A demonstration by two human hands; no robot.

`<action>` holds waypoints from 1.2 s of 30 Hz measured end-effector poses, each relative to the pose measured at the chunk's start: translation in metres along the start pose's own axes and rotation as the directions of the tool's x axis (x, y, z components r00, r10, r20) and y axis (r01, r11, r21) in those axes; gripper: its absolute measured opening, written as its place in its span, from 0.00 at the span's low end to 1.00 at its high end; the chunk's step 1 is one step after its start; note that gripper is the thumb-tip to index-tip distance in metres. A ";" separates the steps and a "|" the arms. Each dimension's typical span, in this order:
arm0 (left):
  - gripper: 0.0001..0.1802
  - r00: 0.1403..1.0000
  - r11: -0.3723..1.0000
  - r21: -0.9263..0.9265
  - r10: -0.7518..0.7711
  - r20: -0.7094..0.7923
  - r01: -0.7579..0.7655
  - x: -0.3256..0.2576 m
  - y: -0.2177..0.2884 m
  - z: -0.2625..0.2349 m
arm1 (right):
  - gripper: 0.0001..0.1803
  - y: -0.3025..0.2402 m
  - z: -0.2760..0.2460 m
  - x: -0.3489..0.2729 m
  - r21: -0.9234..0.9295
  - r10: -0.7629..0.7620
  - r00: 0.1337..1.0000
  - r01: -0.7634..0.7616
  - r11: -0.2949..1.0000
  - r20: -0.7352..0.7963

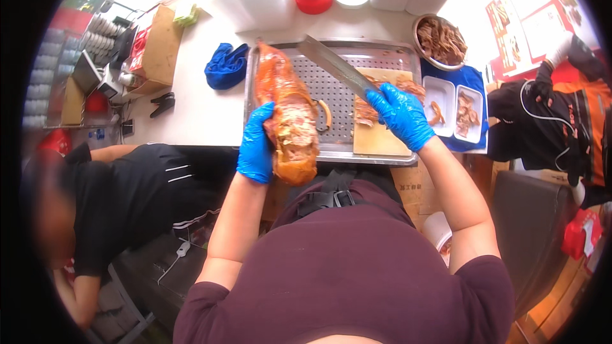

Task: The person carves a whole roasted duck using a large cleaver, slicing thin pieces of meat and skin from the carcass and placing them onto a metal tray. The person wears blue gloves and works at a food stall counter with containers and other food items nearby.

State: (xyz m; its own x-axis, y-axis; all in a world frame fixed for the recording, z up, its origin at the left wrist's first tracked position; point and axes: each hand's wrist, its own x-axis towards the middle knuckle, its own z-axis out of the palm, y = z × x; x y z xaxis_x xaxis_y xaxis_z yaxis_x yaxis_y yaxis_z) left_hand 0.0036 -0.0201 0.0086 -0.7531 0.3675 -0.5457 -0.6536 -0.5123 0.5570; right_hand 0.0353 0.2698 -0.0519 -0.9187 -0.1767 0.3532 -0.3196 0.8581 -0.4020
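My left hand (257, 146), in a blue glove, grips a long piece of roast meat (279, 86) by its left side. The meat has glossy brown skin, with a pale cut face toward me, and is held up over the left part of a perforated metal tray (382, 59). My gloved right hand (401, 114) is closed around a long, broad-bladed knife (336, 69); its blade points up and left, apart from the meat. Under that hand lies a yellowish cutting board (377, 143) with cut meat (365, 114) on it. A curved tan strip (326, 114) rests on the tray.
Right of the tray are a metal bowl (416, 33) of meat pieces and two white containers (468, 137) on a blue cloth. Another blue cloth (225, 67) and a black clip (163, 105) lie left. Other people are at the left (127, 181) and right (551, 114).
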 end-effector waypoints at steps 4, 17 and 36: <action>0.29 0.993 0.998 -0.033 -0.057 0.103 0.060 -0.006 -0.002 0.028 | 0.12 -0.056 -0.047 0.061 0.253 0.045 0.998 -0.054 0.966 0.040; 0.29 0.972 0.992 -0.034 -0.113 0.204 0.122 -0.016 0.000 0.064 | 0.14 -0.070 -0.087 0.090 0.182 -0.140 0.980 0.164 0.970 -0.143; 0.28 0.983 0.996 -0.005 -0.082 0.165 0.084 -0.014 -0.003 0.066 | 0.13 -0.043 -0.088 0.072 0.034 -0.210 0.972 0.215 0.976 -0.104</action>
State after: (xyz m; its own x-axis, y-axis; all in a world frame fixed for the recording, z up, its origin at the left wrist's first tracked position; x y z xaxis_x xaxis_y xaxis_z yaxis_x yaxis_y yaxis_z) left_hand 0.0110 0.0281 0.0557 -0.6993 0.5312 -0.4783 -0.7139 -0.4841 0.5060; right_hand 0.0036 0.2628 0.0650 -0.8020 -0.3020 0.5154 -0.5170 0.7831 -0.3456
